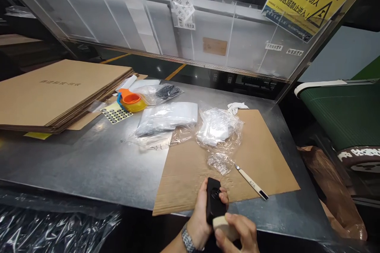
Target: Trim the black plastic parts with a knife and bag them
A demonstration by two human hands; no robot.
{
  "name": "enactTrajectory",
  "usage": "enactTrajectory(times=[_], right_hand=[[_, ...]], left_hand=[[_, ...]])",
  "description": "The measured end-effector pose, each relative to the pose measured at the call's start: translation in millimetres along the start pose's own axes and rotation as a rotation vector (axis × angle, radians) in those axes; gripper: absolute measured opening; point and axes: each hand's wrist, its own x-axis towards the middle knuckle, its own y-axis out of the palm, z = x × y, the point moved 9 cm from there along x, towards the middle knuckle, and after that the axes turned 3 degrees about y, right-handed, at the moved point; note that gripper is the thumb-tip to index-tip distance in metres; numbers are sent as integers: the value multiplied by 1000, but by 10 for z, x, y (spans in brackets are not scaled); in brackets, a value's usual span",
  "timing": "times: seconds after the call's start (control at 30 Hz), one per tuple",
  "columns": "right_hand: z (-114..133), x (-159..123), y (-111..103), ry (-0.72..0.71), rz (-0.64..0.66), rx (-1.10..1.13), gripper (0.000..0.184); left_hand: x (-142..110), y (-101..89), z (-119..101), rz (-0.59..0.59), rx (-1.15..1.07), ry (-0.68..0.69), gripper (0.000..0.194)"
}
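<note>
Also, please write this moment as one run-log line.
left hand: holds black device | right hand: holds beige block at its near end | ahead: A26-marked tool, crumpled clear plastic, cardboard sheet

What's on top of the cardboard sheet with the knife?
On the cardboard sheet: the knife, crumpled clear plastic, a clear bag of something white, and another bag's edge. The cardboard under the white stuff is hidden.

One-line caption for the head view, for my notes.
Left hand grips a black object; right hand pinches a pale block at its near end, by cardboard on a metal table.
</note>
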Motion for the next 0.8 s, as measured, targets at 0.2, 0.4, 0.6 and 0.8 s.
enactTrajectory(times=[0.2, 0.4, 0.6, 0.8], right_hand=[[-1174, 522, -305, 189, -66, -300, 38], [-1929, 896, -356, 404, 7, -361, 51], [-1088, 929, -214, 405, 201, -103, 42], [-298, 824, 159, 683, 419, 761, 29]], left_hand=[[-239, 88, -254, 39, 240, 230, 19], [-458, 122, -452, 96, 752, 759, 85], [-466, 134, -452, 108, 1262, 824, 75], [-543, 213, -291, 158, 1537, 913, 65]])
